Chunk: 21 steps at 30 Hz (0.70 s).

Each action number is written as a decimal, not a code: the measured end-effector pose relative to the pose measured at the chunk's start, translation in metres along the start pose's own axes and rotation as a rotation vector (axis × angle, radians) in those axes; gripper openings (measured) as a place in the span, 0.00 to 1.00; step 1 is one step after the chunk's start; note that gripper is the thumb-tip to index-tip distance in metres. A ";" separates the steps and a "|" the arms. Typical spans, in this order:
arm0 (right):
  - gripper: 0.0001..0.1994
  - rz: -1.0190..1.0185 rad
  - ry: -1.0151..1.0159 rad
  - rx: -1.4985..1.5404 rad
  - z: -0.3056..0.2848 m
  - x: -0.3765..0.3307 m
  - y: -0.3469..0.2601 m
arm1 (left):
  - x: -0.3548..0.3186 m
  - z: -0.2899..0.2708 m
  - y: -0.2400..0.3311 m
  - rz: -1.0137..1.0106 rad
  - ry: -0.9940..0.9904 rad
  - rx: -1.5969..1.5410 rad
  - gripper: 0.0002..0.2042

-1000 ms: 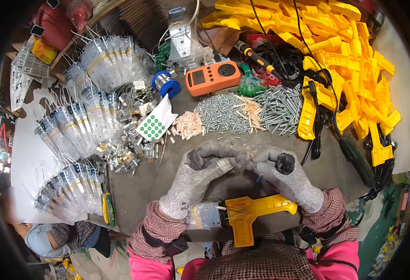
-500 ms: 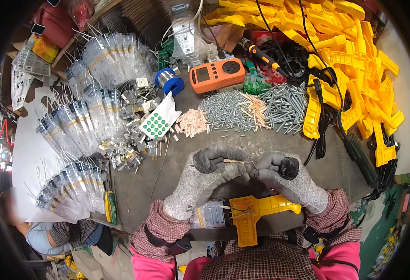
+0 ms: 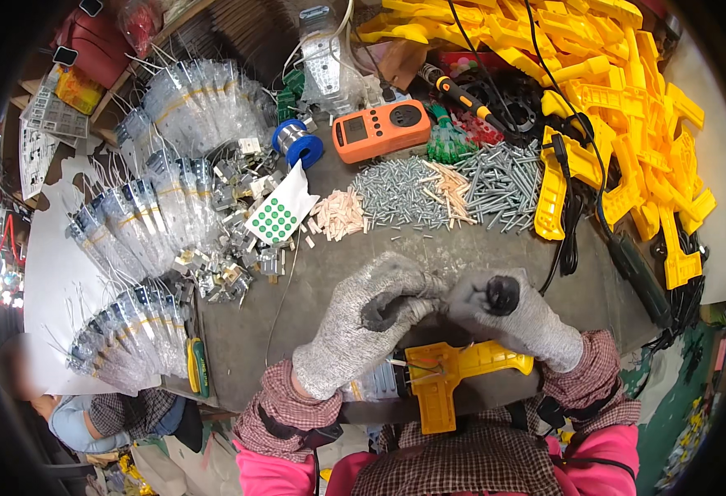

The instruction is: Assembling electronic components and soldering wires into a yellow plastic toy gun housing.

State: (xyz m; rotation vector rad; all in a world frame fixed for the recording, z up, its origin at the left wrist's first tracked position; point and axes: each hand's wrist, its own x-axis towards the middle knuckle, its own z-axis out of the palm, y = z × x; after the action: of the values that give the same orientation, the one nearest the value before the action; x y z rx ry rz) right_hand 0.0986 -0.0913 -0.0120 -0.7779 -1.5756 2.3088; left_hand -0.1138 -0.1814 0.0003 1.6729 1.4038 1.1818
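Observation:
My left hand point(image 3: 375, 302), in a grey knitted glove with dark palm, is closed in a pinch above the table. My right hand point(image 3: 503, 306), gloved alike and slightly blurred, is closed with its fingertips meeting the left ones. Whatever lies between the fingertips is hidden. Just below my hands is a yellow plastic handle-shaped shell point(image 3: 441, 405), a thin wire running into it. Against its left side sits a clear-wrapped part point(image 3: 371, 380), partly covered by my left wrist.
Beyond my hands lie pale small sleeves point(image 3: 340, 217), a pile of screws point(image 3: 404, 194), an orange meter point(image 3: 381, 132) and a solder spool point(image 3: 298, 146). Bundled bagged parts point(image 3: 135, 231) fill the left. Yellow shells point(image 3: 619, 107) heap at far right, near a black cable point(image 3: 640, 281).
My left hand has turned over, its back now facing up more. The short pale sleeve and thin wire seen between my fingertips are now hidden. My right hand has rotated slightly.

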 end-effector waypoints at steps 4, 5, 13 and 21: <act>0.05 0.068 0.145 -0.149 0.001 -0.003 -0.015 | 0.002 0.000 0.007 -0.035 -0.049 0.055 0.11; 0.05 0.055 0.138 -0.143 0.001 -0.003 -0.014 | 0.002 0.003 0.008 -0.101 -0.022 -0.140 0.11; 0.18 -0.013 -0.010 -0.105 0.001 -0.005 -0.013 | 0.001 0.005 -0.003 -0.037 -0.039 -0.328 0.11; 0.17 -0.185 0.130 -0.398 -0.001 0.006 0.008 | 0.004 0.011 0.020 -0.176 0.094 -0.256 0.14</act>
State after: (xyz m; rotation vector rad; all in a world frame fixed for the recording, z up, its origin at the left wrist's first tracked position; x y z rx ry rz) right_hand 0.0945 -0.0906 -0.0215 -0.8079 -1.9799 1.8029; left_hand -0.0955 -0.1808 0.0153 1.3064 1.3605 1.2916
